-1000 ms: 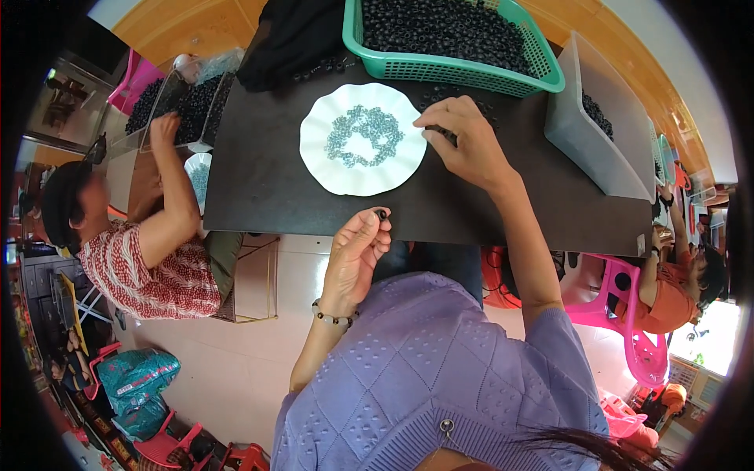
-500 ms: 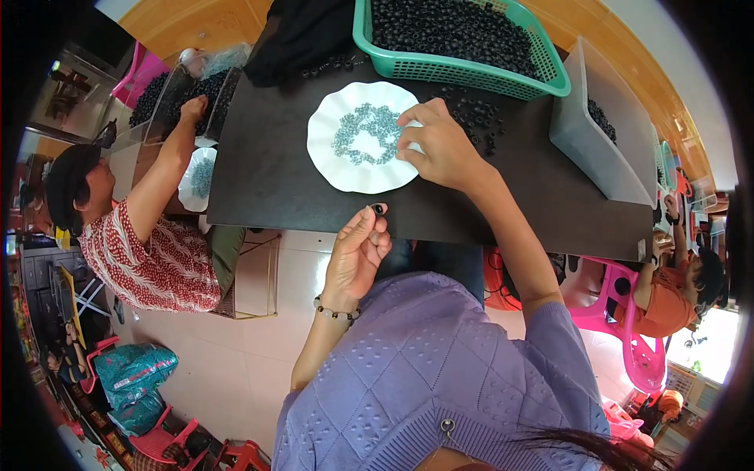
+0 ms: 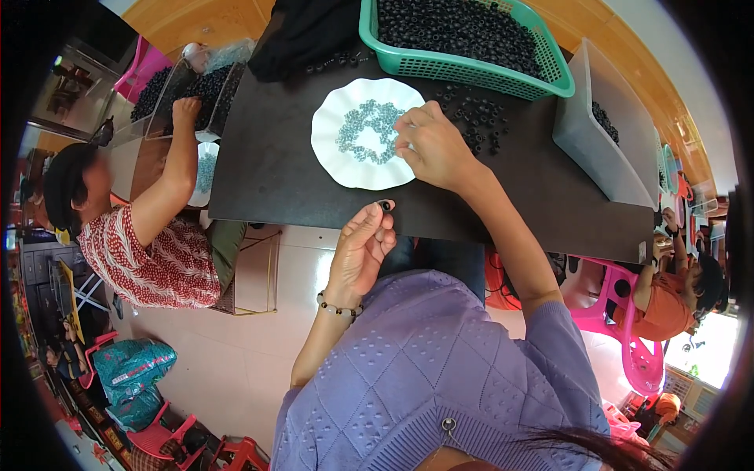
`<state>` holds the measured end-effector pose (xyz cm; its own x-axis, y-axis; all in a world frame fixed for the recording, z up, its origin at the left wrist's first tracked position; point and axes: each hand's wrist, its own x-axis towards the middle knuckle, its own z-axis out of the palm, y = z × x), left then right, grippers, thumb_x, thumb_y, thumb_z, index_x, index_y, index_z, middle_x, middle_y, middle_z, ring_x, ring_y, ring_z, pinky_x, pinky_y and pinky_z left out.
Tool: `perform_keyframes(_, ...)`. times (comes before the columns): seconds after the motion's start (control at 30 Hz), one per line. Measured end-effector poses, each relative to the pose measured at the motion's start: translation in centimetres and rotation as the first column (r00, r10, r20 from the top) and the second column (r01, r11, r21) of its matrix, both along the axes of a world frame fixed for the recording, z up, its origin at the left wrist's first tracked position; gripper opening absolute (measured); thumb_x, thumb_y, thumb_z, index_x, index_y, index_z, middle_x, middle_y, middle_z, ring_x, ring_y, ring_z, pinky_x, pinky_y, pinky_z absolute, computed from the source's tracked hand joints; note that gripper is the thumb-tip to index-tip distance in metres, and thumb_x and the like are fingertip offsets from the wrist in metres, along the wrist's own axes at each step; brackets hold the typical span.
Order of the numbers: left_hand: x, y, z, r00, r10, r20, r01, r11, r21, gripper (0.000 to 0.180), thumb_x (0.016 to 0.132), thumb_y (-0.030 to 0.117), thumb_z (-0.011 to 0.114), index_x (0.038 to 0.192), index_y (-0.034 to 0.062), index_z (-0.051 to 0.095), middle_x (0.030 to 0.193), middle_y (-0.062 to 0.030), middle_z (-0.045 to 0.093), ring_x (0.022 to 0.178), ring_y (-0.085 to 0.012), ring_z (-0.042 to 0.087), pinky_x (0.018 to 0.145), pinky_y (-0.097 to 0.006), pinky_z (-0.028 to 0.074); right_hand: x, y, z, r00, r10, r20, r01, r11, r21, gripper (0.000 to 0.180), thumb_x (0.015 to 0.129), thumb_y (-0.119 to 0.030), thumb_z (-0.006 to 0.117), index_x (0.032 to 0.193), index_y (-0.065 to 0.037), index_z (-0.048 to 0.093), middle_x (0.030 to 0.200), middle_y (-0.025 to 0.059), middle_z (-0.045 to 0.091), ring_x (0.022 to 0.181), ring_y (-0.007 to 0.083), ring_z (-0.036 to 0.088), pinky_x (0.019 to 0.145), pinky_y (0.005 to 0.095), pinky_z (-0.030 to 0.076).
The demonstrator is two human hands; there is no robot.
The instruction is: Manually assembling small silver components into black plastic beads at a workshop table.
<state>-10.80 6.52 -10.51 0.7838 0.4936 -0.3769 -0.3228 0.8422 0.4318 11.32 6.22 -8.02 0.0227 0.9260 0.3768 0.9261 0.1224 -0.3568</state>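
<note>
Between thumb and forefinger my left hand (image 3: 363,255) pinches a small black ring-shaped piece (image 3: 385,206), just past the table's near edge. My right hand (image 3: 441,149) hovers at the right rim of a white wavy-edged plate (image 3: 330,161). Its fingertips are pinched together close to a heap of tiny clear bluish pieces (image 3: 369,118); whatever they hold is too small to make out. Right of the plate, beside my right hand, loose black pieces (image 3: 479,118) lie scattered on the dark table (image 3: 271,173).
A green basket (image 3: 463,71) full of black pieces stands behind the plate. To its right is a translucent bin (image 3: 601,149), to its left a black cloth (image 3: 302,39). A co-worker (image 3: 157,235) reaches into a bin at the left; another person (image 3: 675,290) sits far right.
My left hand, still pinching the black piece, has risen slightly toward the plate. My right hand stays at the plate's right side, its fingers drawn a little closer together.
</note>
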Motion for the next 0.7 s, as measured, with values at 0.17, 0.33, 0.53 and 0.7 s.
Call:
perform_keyframes(0.17, -0.1, 0.3, 0.2, 1.000, 0.005, 0.020, -0.004, 0.999, -0.040, 0.024, 0.096, 0.024, 0.060, 0.109, 0.0040, 0.062, 0.081, 0.0014, 0.061, 0.068, -0.0064, 0.056, 0.066, -0.019, 0.049, 0.3, -0.3, 1.4, 0.990, 0.060, -0.131, -0.054, 0.998, 0.046, 0.008, 0.078, -0.010, 0.068, 0.084, -0.004, 0.068, 0.100, 0.0074, 0.064, 0.096, 0.0265, 0.053, 0.085, 0.0351, 0.045)
perform_keyframes(0.33, -0.1, 1.0, 1.1, 0.999, 0.026, 0.024, -0.025, 1.000, -0.009, 0.024, 0.096, 0.024, 0.059, 0.109, 0.0040, 0.062, 0.082, 0.0012, 0.062, 0.070, -0.0065, 0.057, 0.068, -0.019, 0.049, -0.2, -0.8, 3.0, 0.846, -0.081, -0.528, -0.023, 0.982, -0.188, 0.010, 0.083, -0.008, 0.068, 0.092, -0.003, 0.067, 0.096, 0.0057, 0.068, 0.083, 0.0136, 0.059, 0.075, 0.0280, 0.047)
perform_keyframes(0.53, 0.9, 2.7, 1.6, 0.996, 0.048, 0.079, -0.052, 0.997, 0.054, 0.024, 0.096, 0.023, 0.059, 0.109, 0.0026, 0.063, 0.085, -0.0010, 0.065, 0.074, -0.0078, 0.061, 0.070, -0.021, 0.052, -0.2, -0.8, 2.6, 0.580, -0.024, -0.815, -0.105, 0.989, -0.105, 0.013, 0.085, -0.007, 0.067, 0.095, 0.001, 0.067, 0.082, 0.0025, 0.067, 0.073, 0.0062, 0.060, 0.067, 0.0221, 0.048)
perform_keyframes(0.7, 1.7, 4.0, 2.3, 0.996, 0.083, 0.014, -0.084, 0.982, 0.167, 0.024, 0.095, 0.022, 0.061, 0.109, 0.0022, 0.063, 0.095, -0.0059, 0.069, 0.081, -0.0098, 0.065, 0.073, -0.022, 0.053, -0.3, -0.7, 3.0, 0.536, -0.022, -0.844, -0.094, 0.992, -0.086, 0.021, 0.087, -0.004, 0.065, 0.107, 0.004, 0.065, 0.098, 0.0083, 0.069, 0.093, 0.0106, 0.064, 0.084, 0.0243, 0.050)
